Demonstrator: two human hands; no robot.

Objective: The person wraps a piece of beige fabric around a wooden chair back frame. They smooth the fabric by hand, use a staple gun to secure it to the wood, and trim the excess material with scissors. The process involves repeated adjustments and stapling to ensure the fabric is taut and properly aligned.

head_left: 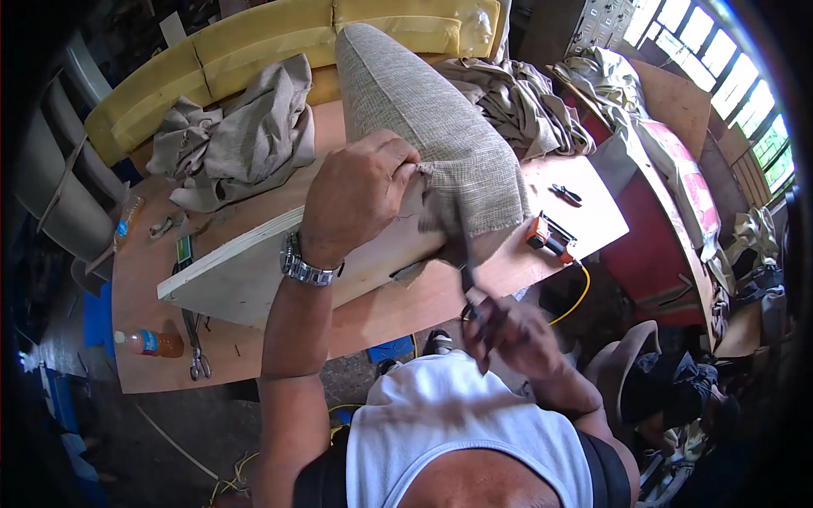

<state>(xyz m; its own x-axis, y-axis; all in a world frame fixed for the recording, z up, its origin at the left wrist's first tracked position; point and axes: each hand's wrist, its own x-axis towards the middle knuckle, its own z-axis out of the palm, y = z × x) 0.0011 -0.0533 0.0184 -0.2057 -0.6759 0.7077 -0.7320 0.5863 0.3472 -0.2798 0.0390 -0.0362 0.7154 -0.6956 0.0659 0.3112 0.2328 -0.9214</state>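
Note:
A long piece padded and covered in grey-beige woven fabric (432, 110) lies on the table, joined to a pale wooden panel (246, 275) at its near side. My left hand (356, 195), with a metal watch on the wrist, pinches the fabric's near edge in closed fingers. Lower and to the right, my right hand (525, 339) is closed around the handles of dark scissors (466, 271). Their blades point up at the loose fabric edge below the padded end. Motion blurs the scissors and right hand, so whether the blades touch the cloth is unclear.
On the wooden table (364, 326), an orange staple gun (550, 239) with a yellow hose and pliers (566, 195) lie right. Other scissors (198, 356) and a bottle (152, 343) are left. Crumpled fabric (246, 140) and a yellow foam sofa (262, 42) stand behind.

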